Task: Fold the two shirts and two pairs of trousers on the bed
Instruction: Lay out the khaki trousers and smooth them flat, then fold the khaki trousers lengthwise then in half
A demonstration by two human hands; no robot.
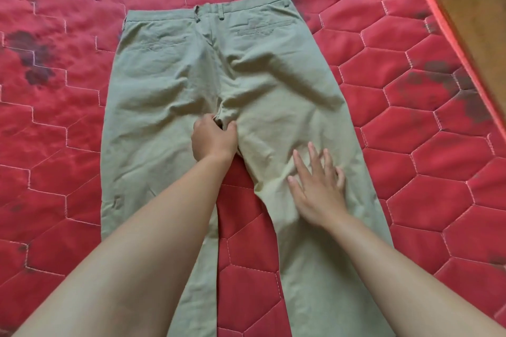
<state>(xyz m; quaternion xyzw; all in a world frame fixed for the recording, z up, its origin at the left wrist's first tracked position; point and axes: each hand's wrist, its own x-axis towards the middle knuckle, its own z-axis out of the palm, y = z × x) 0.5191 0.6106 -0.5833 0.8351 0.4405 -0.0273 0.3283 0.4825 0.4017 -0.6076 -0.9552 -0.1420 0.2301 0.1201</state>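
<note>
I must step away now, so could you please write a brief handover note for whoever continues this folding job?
Left hand: grips the khaki trousers at the crotch seam.
Right hand: fingers spread flat, pressing on the leg on the right.
Trousers: spread out, back pockets up, waistband on the far side, on the red mattress.
Done: this pair is laid out; no fold yet.
Left: fold it; the other trousers and both shirts are out of view.

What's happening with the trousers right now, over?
Left hand grips trousers at the crotch. Right hand flat on one leg. Trousers spread, unfolded. Nothing in the way.
</note>
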